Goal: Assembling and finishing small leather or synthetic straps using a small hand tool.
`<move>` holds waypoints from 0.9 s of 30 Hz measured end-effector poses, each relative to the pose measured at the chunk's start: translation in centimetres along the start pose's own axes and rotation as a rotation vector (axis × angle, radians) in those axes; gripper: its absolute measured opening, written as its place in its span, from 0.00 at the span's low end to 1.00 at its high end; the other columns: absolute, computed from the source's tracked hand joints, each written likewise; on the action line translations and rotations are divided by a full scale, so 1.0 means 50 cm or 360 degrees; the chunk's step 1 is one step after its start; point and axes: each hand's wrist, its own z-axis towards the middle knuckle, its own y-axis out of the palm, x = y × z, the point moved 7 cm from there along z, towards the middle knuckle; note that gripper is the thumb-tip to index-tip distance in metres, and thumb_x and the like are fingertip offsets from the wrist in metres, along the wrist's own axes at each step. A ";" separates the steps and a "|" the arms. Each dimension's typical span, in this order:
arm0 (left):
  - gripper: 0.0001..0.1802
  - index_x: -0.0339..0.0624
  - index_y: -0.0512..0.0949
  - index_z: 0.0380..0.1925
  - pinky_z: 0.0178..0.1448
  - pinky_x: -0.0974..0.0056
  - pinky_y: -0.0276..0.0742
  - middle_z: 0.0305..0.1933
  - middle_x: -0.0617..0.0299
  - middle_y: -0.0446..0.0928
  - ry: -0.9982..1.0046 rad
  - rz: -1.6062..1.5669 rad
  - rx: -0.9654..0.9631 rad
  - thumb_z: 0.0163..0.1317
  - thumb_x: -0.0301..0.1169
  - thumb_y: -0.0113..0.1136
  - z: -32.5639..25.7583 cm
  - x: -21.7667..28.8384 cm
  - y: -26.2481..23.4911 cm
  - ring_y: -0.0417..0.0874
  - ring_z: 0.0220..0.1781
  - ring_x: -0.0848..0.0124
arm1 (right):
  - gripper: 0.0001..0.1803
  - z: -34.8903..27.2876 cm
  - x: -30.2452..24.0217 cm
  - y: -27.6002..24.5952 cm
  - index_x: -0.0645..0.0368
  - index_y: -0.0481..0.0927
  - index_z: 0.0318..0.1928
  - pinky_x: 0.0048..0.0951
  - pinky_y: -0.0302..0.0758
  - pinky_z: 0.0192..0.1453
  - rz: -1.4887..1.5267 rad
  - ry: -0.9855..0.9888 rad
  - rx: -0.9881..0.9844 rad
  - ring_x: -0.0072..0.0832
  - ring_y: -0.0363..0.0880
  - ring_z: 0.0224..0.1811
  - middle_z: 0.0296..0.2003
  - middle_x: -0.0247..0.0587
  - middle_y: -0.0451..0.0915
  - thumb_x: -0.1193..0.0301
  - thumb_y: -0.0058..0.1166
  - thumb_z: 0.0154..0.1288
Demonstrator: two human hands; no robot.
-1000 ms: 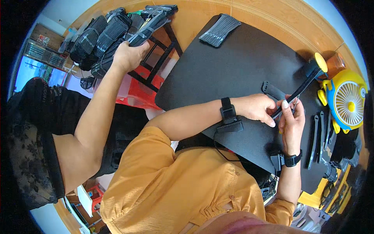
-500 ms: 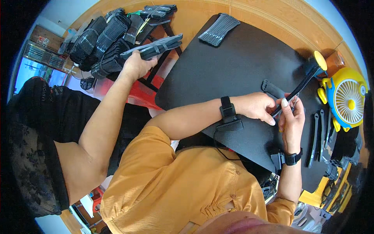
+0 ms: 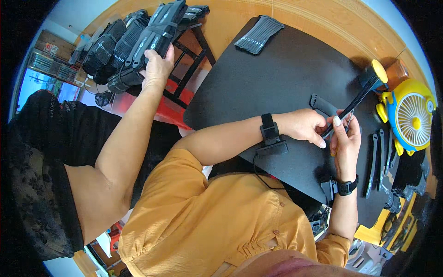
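Note:
My left hand (image 3: 302,127) and my right hand (image 3: 346,141) meet over the black mat (image 3: 277,78). Both pinch the near end of a long black strap (image 3: 356,98), which runs up and away toward a yellow-capped object (image 3: 378,71). A short black padded piece (image 3: 323,104) lies just beyond my left fingers. Each wrist wears a black band with a small device. To my left, another person's hand (image 3: 157,69) grips a bundle of black straps (image 3: 159,25) above a metal rack.
A flat stack of black strips (image 3: 258,39) lies at the mat's far edge. A yellow and blue desk fan (image 3: 413,122) stands at the right, with loose black strips (image 3: 374,157) beside it. More black bundles (image 3: 110,46) are piled at far left.
The other person's hand has lifted the black bundle and carried it up and to the right over the rack. My two hands have stayed on the strap, barely moving.

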 end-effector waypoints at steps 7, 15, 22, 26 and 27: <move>0.19 0.32 0.79 0.39 0.41 0.66 0.78 0.34 0.58 0.83 -0.0108 -0.0109 -0.0086 0.55 0.36 0.71 -0.005 0.018 -0.008 0.82 0.35 0.73 | 0.17 0.003 -0.011 -0.019 0.60 0.72 0.54 0.13 0.54 0.12 0.0008 -0.0132 0.0096 0.09 0.62 0.13 0.39 0.39 0.83 0.67 0.55 0.70; 0.27 0.28 0.61 0.63 0.43 0.67 0.81 0.44 0.50 0.78 0.0004 -0.1044 0.0706 0.69 0.30 0.54 -0.039 0.036 -0.179 0.81 0.39 0.69 | 0.16 0.001 -0.025 -0.031 0.59 0.72 0.53 0.12 0.56 0.13 0.0033 -0.0169 0.0184 0.09 0.62 0.13 0.38 0.40 0.83 0.65 0.55 0.70; 0.22 0.31 0.65 0.59 0.46 0.64 0.80 0.42 0.51 0.79 0.0200 -0.1143 0.1097 0.69 0.30 0.54 -0.110 0.051 -0.300 0.82 0.41 0.66 | 0.16 0.000 -0.020 -0.014 0.58 0.73 0.53 0.12 0.56 0.13 -0.0032 -0.0101 0.0087 0.09 0.61 0.13 0.38 0.40 0.83 0.65 0.55 0.70; 0.20 0.32 0.66 0.58 0.45 0.63 0.81 0.41 0.51 0.79 0.0222 -0.1115 0.1298 0.70 0.30 0.54 -0.139 0.033 -0.339 0.82 0.40 0.66 | 0.15 0.000 -0.025 -0.016 0.58 0.73 0.53 0.13 0.56 0.13 -0.0045 -0.0124 0.0093 0.08 0.61 0.13 0.38 0.40 0.83 0.65 0.55 0.71; 0.20 0.32 0.67 0.57 0.45 0.64 0.81 0.41 0.51 0.79 0.0242 -0.1126 0.1318 0.70 0.31 0.53 -0.145 0.026 -0.347 0.82 0.40 0.66 | 0.15 0.000 -0.025 -0.016 0.58 0.73 0.53 0.13 0.56 0.13 -0.0045 -0.0120 0.0093 0.08 0.61 0.13 0.38 0.39 0.83 0.65 0.55 0.71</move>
